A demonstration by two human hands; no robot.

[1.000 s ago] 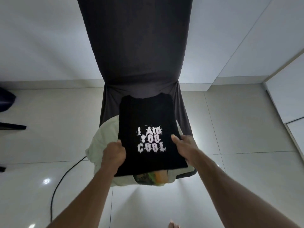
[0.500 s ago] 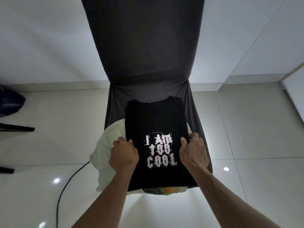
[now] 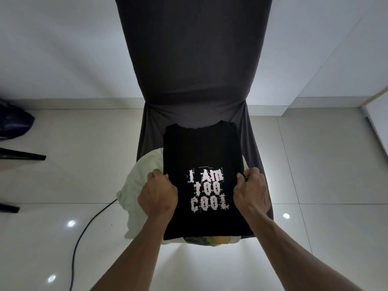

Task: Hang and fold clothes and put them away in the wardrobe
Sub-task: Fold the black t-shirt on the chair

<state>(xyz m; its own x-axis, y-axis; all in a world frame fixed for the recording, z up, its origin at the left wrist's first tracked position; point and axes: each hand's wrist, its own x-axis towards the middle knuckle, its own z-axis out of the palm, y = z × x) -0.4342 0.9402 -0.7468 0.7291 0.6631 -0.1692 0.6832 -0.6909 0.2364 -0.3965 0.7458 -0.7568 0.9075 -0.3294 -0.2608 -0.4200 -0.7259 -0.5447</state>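
A folded black T-shirt [image 3: 201, 150] with white "I AM TOO COOL" print lies on a pile of clothes on a chair seat. My left hand [image 3: 157, 193] grips its left edge with curled fingers. On the other side my right hand [image 3: 251, 191] pinches the right edge, a fold of black cloth between thumb and fingers. Under the shirt lie a pale cream garment [image 3: 142, 179] and a green-and-orange garment [image 3: 210, 241] that peeks out at the front.
The chair [image 3: 189, 59] wears a dark grey cover and stands against a white wall. A black cable [image 3: 84, 234] runs over the glossy tiled floor at the left. Dark furniture legs [image 3: 23, 156] and a dark bag [image 3: 14, 122] sit far left. White cabinet panels [image 3: 378, 127] stand at the right.
Both hands slid up along the shirt's sides from its lower corners and closed on its edges. The view moved closer to the chair.
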